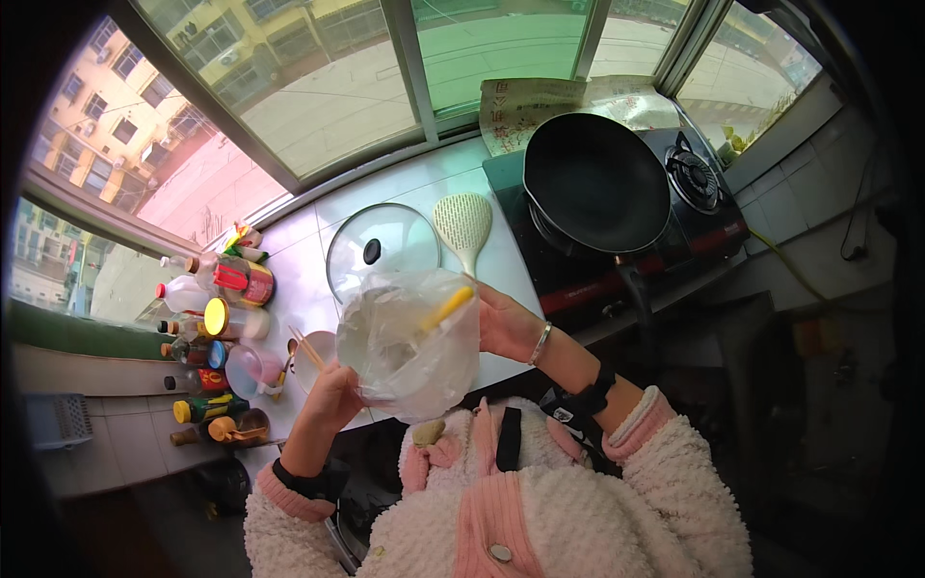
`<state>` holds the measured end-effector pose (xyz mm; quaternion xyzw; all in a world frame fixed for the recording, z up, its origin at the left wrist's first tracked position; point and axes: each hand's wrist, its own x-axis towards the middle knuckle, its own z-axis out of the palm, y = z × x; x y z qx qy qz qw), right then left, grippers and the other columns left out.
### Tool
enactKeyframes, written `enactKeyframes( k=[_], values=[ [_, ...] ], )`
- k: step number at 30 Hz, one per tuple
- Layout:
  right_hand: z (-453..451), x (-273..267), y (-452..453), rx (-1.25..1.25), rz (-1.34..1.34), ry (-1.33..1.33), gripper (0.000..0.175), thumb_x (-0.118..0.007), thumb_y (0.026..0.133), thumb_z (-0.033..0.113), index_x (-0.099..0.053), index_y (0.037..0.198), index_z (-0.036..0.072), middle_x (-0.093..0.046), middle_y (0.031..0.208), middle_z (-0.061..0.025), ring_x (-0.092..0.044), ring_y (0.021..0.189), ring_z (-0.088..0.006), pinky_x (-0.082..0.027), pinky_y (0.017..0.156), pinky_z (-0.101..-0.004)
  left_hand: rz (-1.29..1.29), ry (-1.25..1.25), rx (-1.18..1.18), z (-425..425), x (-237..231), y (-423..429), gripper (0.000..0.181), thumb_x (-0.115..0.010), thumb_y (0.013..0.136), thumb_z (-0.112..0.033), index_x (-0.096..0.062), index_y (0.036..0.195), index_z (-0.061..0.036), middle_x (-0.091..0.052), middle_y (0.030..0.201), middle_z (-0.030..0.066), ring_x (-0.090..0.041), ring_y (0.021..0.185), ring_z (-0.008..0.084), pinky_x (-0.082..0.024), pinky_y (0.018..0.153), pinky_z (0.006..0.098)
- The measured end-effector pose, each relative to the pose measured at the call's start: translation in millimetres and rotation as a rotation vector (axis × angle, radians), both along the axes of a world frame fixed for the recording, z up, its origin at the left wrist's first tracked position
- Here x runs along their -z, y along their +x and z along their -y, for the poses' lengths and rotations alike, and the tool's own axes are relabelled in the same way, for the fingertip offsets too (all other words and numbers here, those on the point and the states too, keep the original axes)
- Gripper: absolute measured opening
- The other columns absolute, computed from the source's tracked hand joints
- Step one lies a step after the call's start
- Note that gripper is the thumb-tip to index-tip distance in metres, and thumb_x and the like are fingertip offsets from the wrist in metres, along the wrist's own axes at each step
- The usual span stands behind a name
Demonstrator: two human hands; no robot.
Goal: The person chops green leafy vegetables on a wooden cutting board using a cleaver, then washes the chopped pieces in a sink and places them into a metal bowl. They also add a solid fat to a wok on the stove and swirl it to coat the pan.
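Observation:
Between my hands is a clear plastic bag (412, 354), held up close to my chest. A yellow stick-like handle (449, 307) shows at its upper right; whether it lies inside the bag I cannot tell. My left hand (336, 394) grips the bag's left edge, and my right hand (506, 321) grips its right edge, with part of the fingers hidden by the plastic. Behind the bag lie a glass lid with a black knob (372, 251) and a pale slotted turner (464, 224). Wooden chopsticks (307, 347) rest across a bowl (312, 365) beside my left hand.
A black wok (596, 184) sits on the gas stove (578, 278) at the right, its handle towards me. Bottles and jars (235, 318) crowd the counter's left side, near a clear plastic jug (253, 372). Windows (325, 94) border the counter's far side.

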<state>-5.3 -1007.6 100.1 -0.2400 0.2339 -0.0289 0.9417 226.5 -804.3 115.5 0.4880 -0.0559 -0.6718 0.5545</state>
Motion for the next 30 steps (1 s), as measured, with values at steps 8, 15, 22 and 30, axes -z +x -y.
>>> enactKeyframes(
  k=[8, 15, 22, 30],
  values=[
    [-6.9, 2.1, -70.1, 0.345, 0.088, 0.073, 0.032, -0.051, 0.097, 0.024, -0.059, 0.122, 0.005, -0.065, 0.098, -0.0031, -0.06, 0.092, -0.0115, -0.047, 0.086, -0.0318, -0.05, 0.033, 0.077, -11.0, 14.8, -49.9, 0.069, -0.049, 0.071, 0.0, -0.037, 0.138, -0.0022, -0.056, 0.115, 0.0112, -0.06, 0.101, 0.0243, -0.054, 0.082, 0.0389],
    [-15.7, -18.6, -91.1, 0.541, 0.084, -0.075, 0.031, -0.052, 0.095, 0.019, -0.061, 0.12, 0.002, -0.062, 0.084, -0.0004, -0.056, 0.073, -0.0078, -0.047, 0.074, -0.0247, -0.049, -0.022, 0.115, -3.9, 12.7, -67.1, 0.062, -0.049, 0.071, 0.0, -0.044, 0.133, 0.0003, -0.057, 0.117, 0.0111, -0.059, 0.103, 0.0236, -0.052, 0.087, 0.0389],
    [-17.6, -32.9, -99.5, 0.609, 0.047, -0.355, 0.035, -0.061, 0.091, 0.012, -0.061, 0.123, -0.001, -0.066, 0.09, -0.0006, -0.057, 0.074, -0.005, -0.048, 0.071, -0.0209, -0.113, -0.017, 0.092, 1.0, 18.7, -77.6, 0.063, -0.048, 0.071, 0.002, -0.043, 0.134, -0.0015, -0.058, 0.115, 0.0089, -0.059, 0.102, 0.0219, -0.052, 0.083, 0.0362],
    [-66.2, -64.1, -69.2, 0.418, 0.068, -1.762, 0.046, -0.066, 0.083, 0.005, -0.061, 0.128, 0.006, -0.051, 0.066, 0.0012, -0.049, 0.051, -0.0099, -0.043, 0.05, -0.0238, -0.081, -0.093, 0.022, 7.1, 26.7, -103.6, 0.052, -0.056, 0.087, -0.007, -0.04, 0.136, -0.0021, -0.056, 0.12, 0.0079, -0.058, 0.107, 0.0205, -0.051, 0.086, 0.0346]
  ],
)
